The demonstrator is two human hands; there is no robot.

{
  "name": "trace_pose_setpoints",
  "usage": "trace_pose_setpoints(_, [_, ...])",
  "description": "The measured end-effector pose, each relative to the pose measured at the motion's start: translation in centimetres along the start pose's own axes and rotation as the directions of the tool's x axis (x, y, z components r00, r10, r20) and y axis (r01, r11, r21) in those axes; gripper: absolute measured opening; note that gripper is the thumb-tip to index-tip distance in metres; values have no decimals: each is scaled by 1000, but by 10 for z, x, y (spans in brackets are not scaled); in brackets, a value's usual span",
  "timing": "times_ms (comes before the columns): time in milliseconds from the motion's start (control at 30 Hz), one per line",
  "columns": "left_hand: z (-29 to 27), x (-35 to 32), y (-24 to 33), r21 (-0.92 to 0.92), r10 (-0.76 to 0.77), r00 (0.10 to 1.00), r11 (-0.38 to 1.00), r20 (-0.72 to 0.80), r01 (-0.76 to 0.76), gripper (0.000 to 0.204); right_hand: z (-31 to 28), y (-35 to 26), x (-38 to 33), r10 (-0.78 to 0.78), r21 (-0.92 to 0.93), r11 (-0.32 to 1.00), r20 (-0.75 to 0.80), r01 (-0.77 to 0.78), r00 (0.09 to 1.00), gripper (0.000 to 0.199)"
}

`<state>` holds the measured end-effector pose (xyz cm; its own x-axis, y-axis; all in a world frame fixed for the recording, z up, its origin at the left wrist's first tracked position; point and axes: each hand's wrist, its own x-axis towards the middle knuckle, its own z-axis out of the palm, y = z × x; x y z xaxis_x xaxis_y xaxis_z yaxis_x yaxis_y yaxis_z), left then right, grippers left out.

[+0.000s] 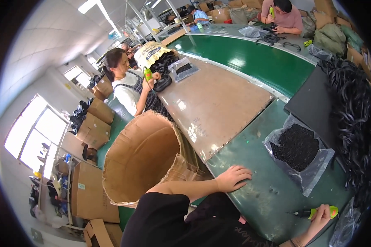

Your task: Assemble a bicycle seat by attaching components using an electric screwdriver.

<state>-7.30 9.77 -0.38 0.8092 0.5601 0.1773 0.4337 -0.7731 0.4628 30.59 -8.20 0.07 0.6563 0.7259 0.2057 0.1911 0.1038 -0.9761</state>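
My left hand (234,178) lies flat on the green tabletop (251,206) near its edge, fingers stretched out and holding nothing. At the lower right, my right hand (322,217) has its fingers closed round a lime-green and black electric screwdriver (333,211). The tool lies low along the tabletop, its thin bit pointing left. Between and beyond my hands sits an opened clear plastic bag (317,173) with a heap of small black pieces (297,147), too fine to make out singly.
Long black strips (352,111) are piled on the right. A large open cardboard box (140,164) stands by my left arm. A brown board (214,103) covers the table ahead, beside a green conveyor belt (243,61). Two co-workers hold similar green tools; one person (130,86) stands ahead on the left.
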Motion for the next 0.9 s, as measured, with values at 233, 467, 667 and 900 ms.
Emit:
trace_pose_setpoints(233, [3,1,1,13,-22,1000,1000,14,22,29,66,-59,12,76,274,946,324,-171,943,15])
trace_pose_setpoints(467, [11,-2,7,-25,-80,996,997,-42,79,30,197,-65,-24,342,-68,869,799,-491,494,14])
trace_pose_setpoints(667, [8,-41,52,-251,-380,855,919,-353,305,31,241,-57,-60,336,-237,874,925,-423,175,17])
trace_pose_setpoints(900, [-23,-189,110,-431,-745,481,663,-463,612,23,302,-72,-99,379,-405,876,914,-260,-147,17])
